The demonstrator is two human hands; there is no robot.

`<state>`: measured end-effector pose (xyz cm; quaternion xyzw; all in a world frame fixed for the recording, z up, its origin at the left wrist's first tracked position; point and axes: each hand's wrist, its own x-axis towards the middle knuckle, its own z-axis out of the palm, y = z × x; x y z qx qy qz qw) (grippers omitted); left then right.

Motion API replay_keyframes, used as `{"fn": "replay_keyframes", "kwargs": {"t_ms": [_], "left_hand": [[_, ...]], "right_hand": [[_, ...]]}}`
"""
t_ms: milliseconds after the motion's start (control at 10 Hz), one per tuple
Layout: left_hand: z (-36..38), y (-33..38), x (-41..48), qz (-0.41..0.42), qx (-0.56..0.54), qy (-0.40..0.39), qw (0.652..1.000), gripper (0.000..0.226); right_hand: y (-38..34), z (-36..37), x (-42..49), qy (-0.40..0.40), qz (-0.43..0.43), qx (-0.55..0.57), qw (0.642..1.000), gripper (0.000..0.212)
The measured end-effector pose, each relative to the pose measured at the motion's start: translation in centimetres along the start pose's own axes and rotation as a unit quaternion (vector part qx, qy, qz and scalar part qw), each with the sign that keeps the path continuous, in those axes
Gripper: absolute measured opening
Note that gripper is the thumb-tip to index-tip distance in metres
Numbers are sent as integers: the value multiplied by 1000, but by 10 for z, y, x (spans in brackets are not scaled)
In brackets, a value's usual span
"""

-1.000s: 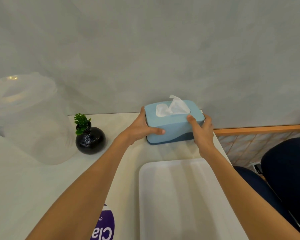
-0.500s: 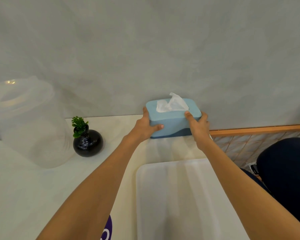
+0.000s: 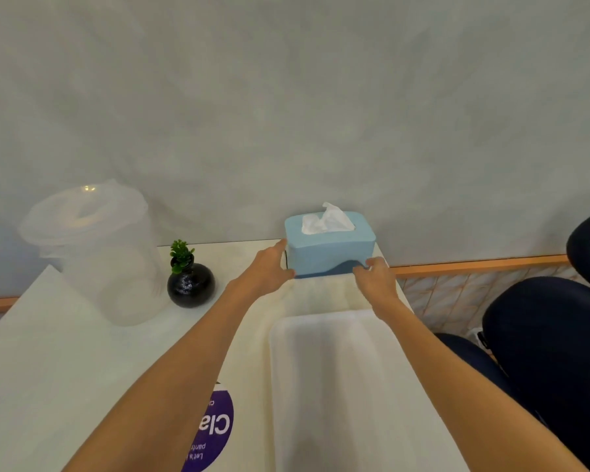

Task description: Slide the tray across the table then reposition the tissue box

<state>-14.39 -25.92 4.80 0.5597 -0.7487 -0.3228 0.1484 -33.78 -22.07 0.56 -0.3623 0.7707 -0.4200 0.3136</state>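
The light blue tissue box (image 3: 329, 252) with a darker blue base and a white tissue sticking out of its top stands at the table's far right corner, close to the wall. My left hand (image 3: 269, 269) is against its lower left corner, thumb along the left side. My right hand (image 3: 377, 277) has its fingertips on the lower right front corner. Both hands hold the box low, near its base. The white tray (image 3: 338, 386) lies on the table in front of the box, between my forearms and partly under my right arm.
A small black round vase (image 3: 190, 284) with a green plant stands left of the box. A large clear plastic container (image 3: 96, 253) sits further left. A purple round sticker (image 3: 212, 430) is on the white table (image 3: 65, 369). A dark blue chair (image 3: 552, 335) is beyond the table's right edge.
The tissue box has moved away from me toward the wall, into the far right corner. My hands have slid from its upper sides down to its base corners.
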Motion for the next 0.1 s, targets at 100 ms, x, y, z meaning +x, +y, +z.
{"fn": "replay_keyframes", "kwargs": {"t_ms": [100], "left_hand": [[-13,9,-23,25,25,27,999,69]], "right_hand": [[-16,-9,-25,-36,-64,-45,996,30]]}}
